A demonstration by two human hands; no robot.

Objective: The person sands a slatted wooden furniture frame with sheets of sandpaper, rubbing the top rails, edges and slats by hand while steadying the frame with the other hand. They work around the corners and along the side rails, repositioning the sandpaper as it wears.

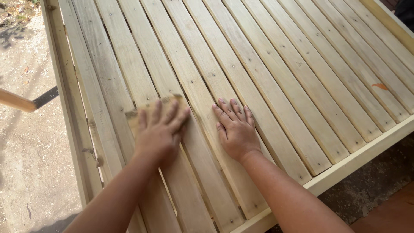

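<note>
Nearest, two bare forearms come in from 6 o'clock onto a slatted wooden frame. The left hand lies flat with fingers spread on a sheet of sandpaper, pressing it against the slats; nothing is pinched, the paper is only trapped under palm and fingers, with its corners showing at 11 and 1 o'clock of the hand. The right hand rests just beside it at 3 o'clock, open, palm down, fingers fanned across two slats, holding nothing.

Risks, as a judgement: the paper spans more than one slat, so a stroke could catch its edge in a gap and fold or tear it. Bare skin on raw timber invites splinters, most of all for the right hand if it slides. Small nail or screw heads dot the slats; one standing proud would rip the paper or scrape a fingertip. Fingertips reaching past the paper could rub wood directly.

Further out, the frame rail runs at 4 o'clock and another rail at 9 o'clock. An orange mark sits on a slat at 2 o'clock. A wooden handle pokes in at 9 o'clock over the ground.
</note>
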